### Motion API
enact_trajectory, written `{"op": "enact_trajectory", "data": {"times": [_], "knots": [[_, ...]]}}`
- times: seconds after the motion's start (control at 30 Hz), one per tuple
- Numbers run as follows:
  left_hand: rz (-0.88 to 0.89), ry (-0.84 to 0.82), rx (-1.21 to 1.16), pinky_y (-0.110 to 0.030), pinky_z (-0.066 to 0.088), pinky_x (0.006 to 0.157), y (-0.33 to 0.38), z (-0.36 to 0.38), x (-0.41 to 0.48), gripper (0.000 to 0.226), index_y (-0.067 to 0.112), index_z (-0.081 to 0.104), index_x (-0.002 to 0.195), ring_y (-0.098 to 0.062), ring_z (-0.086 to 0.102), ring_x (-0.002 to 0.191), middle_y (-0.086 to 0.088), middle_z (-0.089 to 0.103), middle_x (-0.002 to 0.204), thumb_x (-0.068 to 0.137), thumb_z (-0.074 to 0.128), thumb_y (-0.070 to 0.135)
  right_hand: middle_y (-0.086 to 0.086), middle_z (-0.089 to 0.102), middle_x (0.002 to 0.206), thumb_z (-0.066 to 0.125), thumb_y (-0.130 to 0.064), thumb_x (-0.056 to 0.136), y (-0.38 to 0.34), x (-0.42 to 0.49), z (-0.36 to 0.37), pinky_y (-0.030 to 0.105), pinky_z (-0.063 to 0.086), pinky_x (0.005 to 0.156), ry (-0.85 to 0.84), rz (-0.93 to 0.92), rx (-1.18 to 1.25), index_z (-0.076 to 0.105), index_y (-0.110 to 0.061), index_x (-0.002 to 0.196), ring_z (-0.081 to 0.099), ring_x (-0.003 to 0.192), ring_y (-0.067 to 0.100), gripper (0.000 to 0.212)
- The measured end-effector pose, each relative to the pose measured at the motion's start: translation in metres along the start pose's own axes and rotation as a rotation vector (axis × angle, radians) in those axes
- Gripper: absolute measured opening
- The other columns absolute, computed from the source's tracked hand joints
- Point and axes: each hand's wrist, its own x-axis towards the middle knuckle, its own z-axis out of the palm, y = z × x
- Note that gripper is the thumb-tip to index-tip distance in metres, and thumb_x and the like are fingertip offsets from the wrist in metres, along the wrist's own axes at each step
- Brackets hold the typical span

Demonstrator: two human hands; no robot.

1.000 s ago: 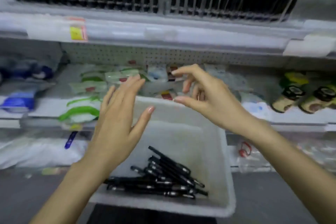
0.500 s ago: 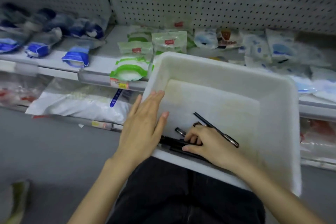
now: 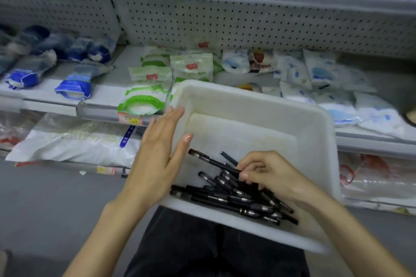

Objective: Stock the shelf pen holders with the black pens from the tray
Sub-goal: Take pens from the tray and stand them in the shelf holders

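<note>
A white plastic tray [image 3: 315,132] rests on my lap in front of the shelves. Several black pens [image 3: 227,198] lie heaped at its near edge. My right hand [image 3: 272,175] is inside the tray over the heap, its fingertips curled and pinching one black pen [image 3: 211,161] that points up and left. My left hand [image 3: 159,155] lies flat with straight fingers against the tray's left wall, thumb over the rim. No pen holders are in view.
A shelf [image 3: 45,94] behind the tray carries green-and-white packets [image 3: 144,101], blue packets [image 3: 73,87] and pale blue bags [image 3: 319,72], backed by pegboard [image 3: 247,22]. White bags [image 3: 74,144] lie on the lower shelf. Grey floor [image 3: 45,209] is at left.
Both hands dropped from the shelf height to the tray. The right hand went into the pens and now pinches one; the left settled on the tray's left wall.
</note>
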Motion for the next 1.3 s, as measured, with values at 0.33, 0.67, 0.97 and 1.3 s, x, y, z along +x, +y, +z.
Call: {"op": "enact_trajectory", "data": {"times": [0.33,0.67,0.97,1.3], "knots": [[0.45,0.143,-0.035,-0.012,0.008,0.114,0.123,-0.009,0.106,0.052,0.019,0.036,0.146,0.018,0.01,0.135,0.025,0.023,0.145,0.099,0.032,0.042,0.004,0.065,0.071,0.047,0.001,0.092,-0.038,-0.055,-0.105,0.016,0.05,0.06,0.289,-0.118,0.715,0.069,-0.005,0.102,0.058,0.062,0.008,0.025],[0.851,0.243,0.107,-0.027,0.013,0.119,0.231,0.022,0.19,0.049,0.008,0.044,0.139,-0.01,0.029,0.139,-0.004,0.043,0.145,0.099,0.036,0.034,0.009,0.07,0.08,0.06,-0.011,0.074,-0.1,-0.127,-0.215,0.026,0.056,0.062,0.62,-0.61,0.666,0.061,-0.005,0.103,0.068,0.069,0.02,0.03],[0.931,0.253,0.287,-0.033,0.024,0.109,0.244,0.054,0.251,0.05,0.004,0.055,0.131,-0.019,0.04,0.129,-0.011,0.056,0.134,0.096,0.036,0.035,0.013,0.073,0.086,0.063,-0.001,0.087,-0.151,-0.131,-0.32,0.028,0.059,0.071,1.09,-0.711,0.105,0.051,-0.01,0.097,0.072,0.082,0.019,0.017],[0.915,0.255,0.239,-0.029,0.027,0.104,0.236,0.051,0.267,0.051,0.015,0.05,0.133,-0.009,0.045,0.121,0.001,0.058,0.131,0.098,0.03,0.046,0.008,0.068,0.084,0.07,-0.013,0.085,-0.176,-0.061,-0.358,0.035,0.06,0.068,1.092,-0.533,-0.191,0.058,-0.012,0.088,0.07,0.074,0.022,0.012]]}}
